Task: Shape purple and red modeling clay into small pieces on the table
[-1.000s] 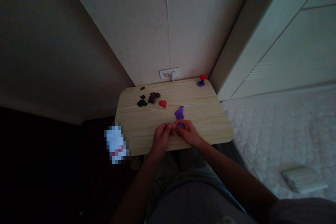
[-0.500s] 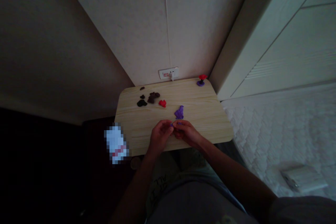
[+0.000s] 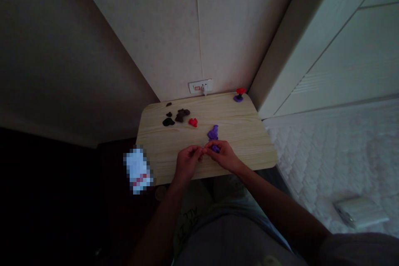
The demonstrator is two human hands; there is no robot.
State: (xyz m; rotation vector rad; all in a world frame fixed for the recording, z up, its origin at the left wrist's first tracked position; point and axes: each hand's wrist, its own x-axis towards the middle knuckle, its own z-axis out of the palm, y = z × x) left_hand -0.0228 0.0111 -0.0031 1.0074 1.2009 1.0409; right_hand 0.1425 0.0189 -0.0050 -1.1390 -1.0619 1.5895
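Note:
My left hand [image 3: 187, 163] and my right hand [image 3: 225, 157] meet at their fingertips over the near half of the small wooden table. The left thumb and forefinger are pinched together; what they grip, if anything, is too small to make out. A lump of purple modelling clay [image 3: 215, 149] shows within the curl of my right thumb and fingers. Just beyond that hand, a bigger crumpled purple piece [image 3: 213, 133] lies on the tabletop [image 3: 170, 153]. Farther left are a red clay lump [image 3: 193, 122], brown clay [image 3: 181, 116] and black clay [image 3: 168, 121].
In the far right corner stands a small figure [image 3: 239, 94] with a red top, dark stem and purple base. A wall socket [image 3: 200, 86] with a plug sits behind the table. To the right is a quilted mattress [image 3: 314, 149] with a whitish box [image 3: 360, 211] on it.
My fingertips have shifted slightly left, and more purple clay shows inside my right hand. The purple bit between the fingertips no longer shows there. Pieces on the table stay put.

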